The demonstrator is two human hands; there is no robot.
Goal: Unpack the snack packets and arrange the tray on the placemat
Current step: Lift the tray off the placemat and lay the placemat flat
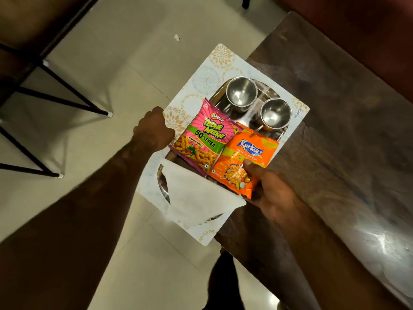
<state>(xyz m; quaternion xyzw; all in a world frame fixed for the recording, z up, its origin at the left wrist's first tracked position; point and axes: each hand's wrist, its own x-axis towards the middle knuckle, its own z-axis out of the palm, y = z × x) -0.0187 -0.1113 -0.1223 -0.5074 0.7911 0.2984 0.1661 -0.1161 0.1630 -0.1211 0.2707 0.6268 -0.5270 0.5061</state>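
A white placemat point(214, 61) with gold flower prints lies half over the left edge of the dark table, the rest hanging above the floor. On it rests a steel tray point(223, 98) carrying two empty steel cups point(241, 91) point(276, 114), a pink Bingo packet point(204, 139), an orange Kurkure packet point(243, 153) and a folded white napkin point(196, 195). Both packets are sealed. My left hand point(154, 130) is closed on the placemat's left edge. My right hand point(272, 186) grips the tray's right side, thumb pressing on the orange packet, fingers hidden underneath.
The dark wooden table point(335, 142) stretches to the right. A reddish-brown seat point(357, 30) stands behind it. Black metal chair legs point(67, 97) stand on the pale tiled floor at the left. A small white scrap point(176, 37) lies on the floor.
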